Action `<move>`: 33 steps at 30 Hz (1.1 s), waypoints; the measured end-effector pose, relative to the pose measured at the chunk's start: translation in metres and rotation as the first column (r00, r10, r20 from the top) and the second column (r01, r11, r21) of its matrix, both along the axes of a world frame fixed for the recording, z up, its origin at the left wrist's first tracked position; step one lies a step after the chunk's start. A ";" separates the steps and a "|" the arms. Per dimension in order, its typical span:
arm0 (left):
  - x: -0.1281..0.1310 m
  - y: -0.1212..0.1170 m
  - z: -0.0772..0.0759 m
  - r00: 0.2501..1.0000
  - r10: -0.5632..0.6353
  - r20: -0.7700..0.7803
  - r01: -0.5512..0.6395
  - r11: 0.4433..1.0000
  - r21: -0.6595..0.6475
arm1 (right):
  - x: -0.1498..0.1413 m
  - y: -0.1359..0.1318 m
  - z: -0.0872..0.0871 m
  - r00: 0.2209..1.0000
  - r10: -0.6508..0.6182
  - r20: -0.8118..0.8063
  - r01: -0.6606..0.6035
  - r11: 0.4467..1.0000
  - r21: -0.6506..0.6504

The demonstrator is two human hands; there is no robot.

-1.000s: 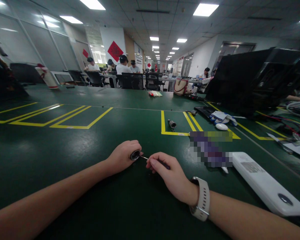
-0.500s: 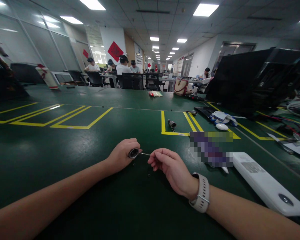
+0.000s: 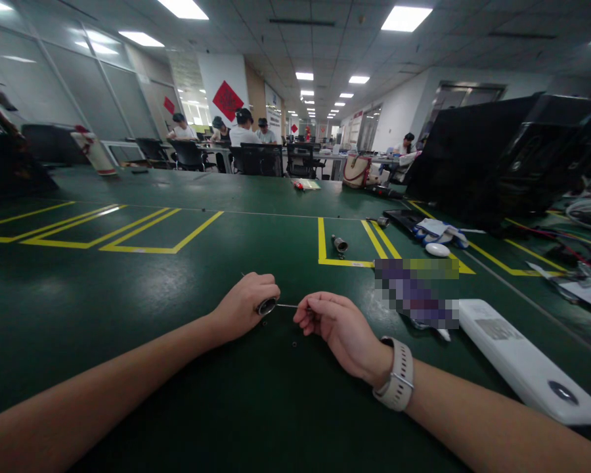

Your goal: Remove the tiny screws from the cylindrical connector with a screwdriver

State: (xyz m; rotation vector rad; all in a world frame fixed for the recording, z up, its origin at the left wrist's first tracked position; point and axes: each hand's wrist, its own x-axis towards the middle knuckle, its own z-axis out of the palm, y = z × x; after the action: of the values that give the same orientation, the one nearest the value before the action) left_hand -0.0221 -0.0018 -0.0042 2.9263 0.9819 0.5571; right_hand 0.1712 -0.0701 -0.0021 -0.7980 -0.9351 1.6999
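My left hand (image 3: pixel 246 303) is closed around a hollow metal cylinder (image 3: pixel 266 307), whose dark round opening faces me. Between the hands runs a thin metal rod (image 3: pixel 287 305), pinched at its right end by the fingers of my right hand (image 3: pixel 332 328). Its left end meets the cylinder or my left fingers; the exact contact is hidden. Two tiny dark parts lie on the green table below the hands, one small ring-like piece (image 3: pixel 294 344) and another small piece (image 3: pixel 264 323). A similar metal cylinder (image 3: pixel 340 244) rests beyond my right hand, inside a yellow-taped box.
To the right lie a long white device (image 3: pixel 526 361), a blurred purple packet (image 3: pixel 414 295), a white oval object (image 3: pixel 437 250) and gloves (image 3: pixel 438 231). Another metal part (image 3: pixel 383 223) sits farther back. A large black case (image 3: pixel 492 157) stands at the far right. People sit at distant desks.
My left hand has turned slightly, tilting the cylinder's opening, and shifted a little right. The right hand moved very slightly right, still pinching the rod.
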 end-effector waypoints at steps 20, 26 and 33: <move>0.002 -0.003 0.004 0.994 0.073 -0.086 -0.070 0.997 0.033 | -0.002 -0.005 -0.008 0.983 -0.126 0.135 0.107 0.985 0.138; 0.003 -0.004 0.004 0.985 0.128 -0.112 -0.124 0.991 0.044 | -0.001 -0.007 -0.006 0.960 -0.164 0.228 0.121 0.974 0.190; 0.003 -0.003 0.002 0.979 0.198 -0.049 -0.199 0.980 0.000 | -0.002 -0.007 -0.004 0.887 -0.198 0.416 0.106 0.966 0.235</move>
State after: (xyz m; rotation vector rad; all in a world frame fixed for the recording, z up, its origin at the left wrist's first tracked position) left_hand -0.0191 -0.0050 -0.0021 2.8685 1.2891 0.4892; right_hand 0.1689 -0.0775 -0.0064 -1.1073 -1.2939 1.2798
